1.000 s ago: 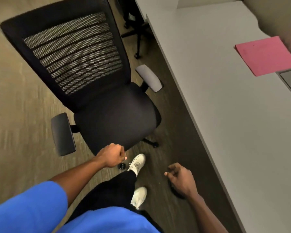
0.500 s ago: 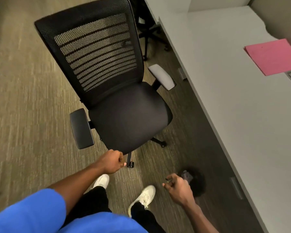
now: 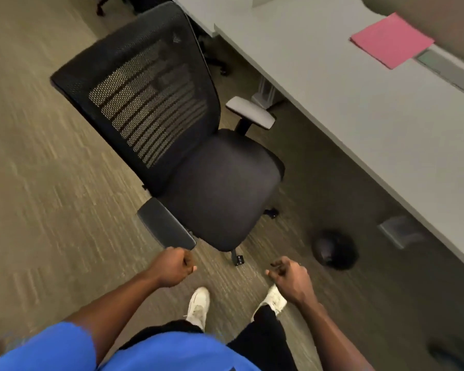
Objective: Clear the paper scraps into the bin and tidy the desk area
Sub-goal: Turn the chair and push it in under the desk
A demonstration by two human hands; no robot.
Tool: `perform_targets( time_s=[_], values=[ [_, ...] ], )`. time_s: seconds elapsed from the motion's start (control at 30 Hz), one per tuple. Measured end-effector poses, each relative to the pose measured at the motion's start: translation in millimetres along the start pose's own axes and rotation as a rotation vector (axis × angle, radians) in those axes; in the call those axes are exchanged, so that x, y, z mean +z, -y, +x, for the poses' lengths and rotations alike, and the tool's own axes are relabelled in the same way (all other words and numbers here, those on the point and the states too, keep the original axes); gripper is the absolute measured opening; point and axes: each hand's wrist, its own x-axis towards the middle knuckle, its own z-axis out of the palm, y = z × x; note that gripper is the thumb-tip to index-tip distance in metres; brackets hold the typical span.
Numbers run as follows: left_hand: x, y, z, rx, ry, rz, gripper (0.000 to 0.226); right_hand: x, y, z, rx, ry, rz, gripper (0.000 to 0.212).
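Note:
A black mesh office chair (image 3: 198, 156) stands on the carpet beside the grey desk (image 3: 359, 116). My left hand (image 3: 172, 266) is a closed fist just below the chair's near armrest (image 3: 166, 226), apart from it and holding nothing visible. My right hand (image 3: 289, 274) hangs over the floor with fingers curled, nothing visible in it. A small dark round bin (image 3: 334, 249) sits on the floor under the desk edge, to the right of my right hand. A pink paper folder (image 3: 391, 40) lies on the desk's far right. No paper scraps show.
A grey floor box (image 3: 399, 231) sits under the desk edge. A flat grey device (image 3: 439, 62) lies by the pink folder. Another chair's base (image 3: 220, 68) shows behind the mesh chair. My white shoes (image 3: 198, 306) stand on the carpet; open carpet spreads to the left.
The view has shifted back and left, so the chair now sits further right and the bin is fully visible. Both hands keep their curled poses; my feet have stepped.

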Motion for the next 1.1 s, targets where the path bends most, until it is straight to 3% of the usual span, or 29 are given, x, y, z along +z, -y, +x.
perform_targets(
  time_s=[0.2, 0.5, 0.77, 0.93, 1.0, 1.1],
  values=[
    [-46, 49, -20, 0.013, -0.076, -0.040, 0.030, 40, 51, -44, 0.023, -0.020, 0.047, 0.027],
    [-90, 68, -38, 0.005, -0.241, -0.166, 0.025, 62, 85, -62, -0.110, -0.001, -0.088, 0.040],
    [-159, 81, -34, 0.047, -0.441, -0.194, 0.018, 92, 114, -53, -0.226, 0.100, -0.262, 0.066],
    [-231, 102, -9, 0.053, -0.538, -0.272, 0.025, 122, 161, -29, -0.264, 0.053, -0.307, 0.077],
    [-259, 112, 5, 0.039, -0.588, -0.363, 0.039, 137, 183, -16, -0.269, 0.034, -0.319, 0.084],
    [-302, 127, 27, -0.001, -0.610, -0.485, 0.089, 162, 218, 4, -0.231, 0.025, -0.318, 0.092]
  ],
)
